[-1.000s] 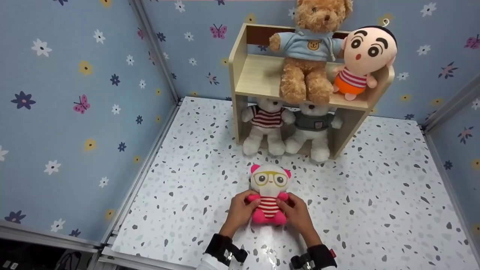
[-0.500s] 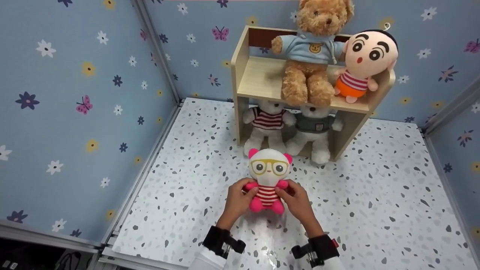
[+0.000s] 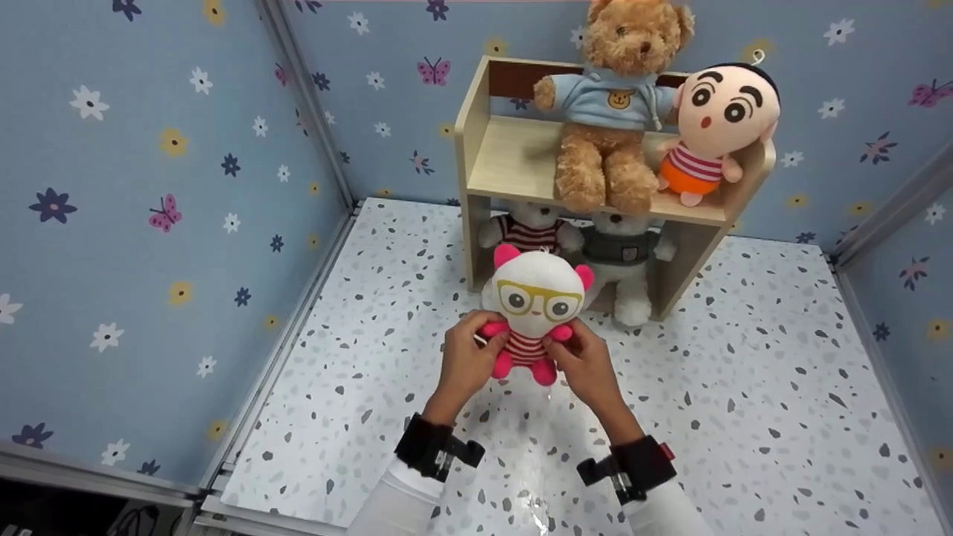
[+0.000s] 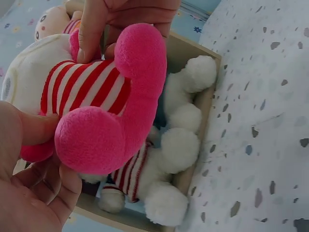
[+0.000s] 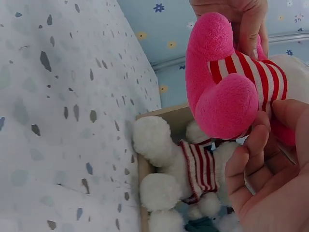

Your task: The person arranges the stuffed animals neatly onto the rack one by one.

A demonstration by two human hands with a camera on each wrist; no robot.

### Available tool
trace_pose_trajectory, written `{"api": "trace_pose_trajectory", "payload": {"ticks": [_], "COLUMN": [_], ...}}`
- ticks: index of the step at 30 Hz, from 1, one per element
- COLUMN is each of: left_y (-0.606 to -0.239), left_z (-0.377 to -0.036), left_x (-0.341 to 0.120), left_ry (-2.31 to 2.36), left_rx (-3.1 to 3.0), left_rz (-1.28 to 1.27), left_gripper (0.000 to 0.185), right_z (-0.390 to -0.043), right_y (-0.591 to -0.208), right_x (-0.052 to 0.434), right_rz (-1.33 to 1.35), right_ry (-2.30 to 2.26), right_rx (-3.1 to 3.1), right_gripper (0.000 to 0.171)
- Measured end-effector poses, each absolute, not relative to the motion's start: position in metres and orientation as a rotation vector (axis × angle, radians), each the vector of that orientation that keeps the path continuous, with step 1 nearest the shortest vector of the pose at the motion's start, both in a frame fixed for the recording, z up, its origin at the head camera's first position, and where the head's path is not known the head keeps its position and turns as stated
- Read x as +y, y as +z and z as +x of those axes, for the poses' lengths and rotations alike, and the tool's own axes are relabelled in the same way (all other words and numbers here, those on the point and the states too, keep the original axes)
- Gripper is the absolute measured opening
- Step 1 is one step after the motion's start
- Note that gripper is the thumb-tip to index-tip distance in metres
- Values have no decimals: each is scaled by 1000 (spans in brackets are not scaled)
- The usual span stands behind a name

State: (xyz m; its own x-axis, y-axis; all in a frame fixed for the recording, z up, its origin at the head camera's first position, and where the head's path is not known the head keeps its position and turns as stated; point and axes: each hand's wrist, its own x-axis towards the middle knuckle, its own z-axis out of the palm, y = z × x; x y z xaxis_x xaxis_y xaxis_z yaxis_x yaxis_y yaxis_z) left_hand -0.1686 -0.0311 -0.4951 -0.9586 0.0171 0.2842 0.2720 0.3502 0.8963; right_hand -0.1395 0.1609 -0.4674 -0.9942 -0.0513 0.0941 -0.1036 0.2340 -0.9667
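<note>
A white plush with pink ears, yellow glasses and a red-striped shirt (image 3: 534, 301) is held up off the speckled floor by both hands. My left hand (image 3: 467, 356) grips its left side and my right hand (image 3: 582, 359) grips its right side, thumbs on the striped belly. In the left wrist view the pink legs (image 4: 116, 116) fill the middle, with my left hand's fingers (image 4: 34, 193) curled under them. The right wrist view shows the pink legs (image 5: 224, 82) above my right hand's fingers (image 5: 265, 179). The plush hangs in front of the wooden shelf (image 3: 514, 160).
On the shelf top sit a brown teddy in a blue hoodie (image 3: 610, 112) and a cartoon-boy doll (image 3: 718, 119); the shelf's left part is bare. Below stand two white bears, one striped (image 3: 527, 232), one in grey (image 3: 624, 249). Flowered blue walls enclose the speckled floor (image 3: 744, 387).
Both hands have lifted the plush off the floor and carried it up and forward, toward the shelf. It now partly covers the striped white bear.
</note>
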Motion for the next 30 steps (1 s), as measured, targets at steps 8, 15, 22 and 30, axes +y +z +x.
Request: {"api": "trace_pose_trajectory", "payload": {"ticks": [8, 15, 22, 30], "left_y": [-451, -412, -373, -352], "left_z": [-190, -206, -229, -258], "left_x": [-37, -38, -33, -29], "left_ry": [-1583, -1556, -1512, -1414], "left_rx": [-2321, -2229, -2164, -2149], "left_rz": [-321, -327, -285, -206], "left_gripper": [13, 13, 14, 18], "right_z": [-156, -171, -189, -230], "right_y": [-424, -388, -348, -340], "right_x": [156, 149, 143, 139], "right_rz": [244, 302, 349, 333], "right_ry": [1828, 1775, 1695, 1619], "right_rx": [-2427, -2358, -2324, -2367], "right_gripper": [26, 28, 28, 34]}}
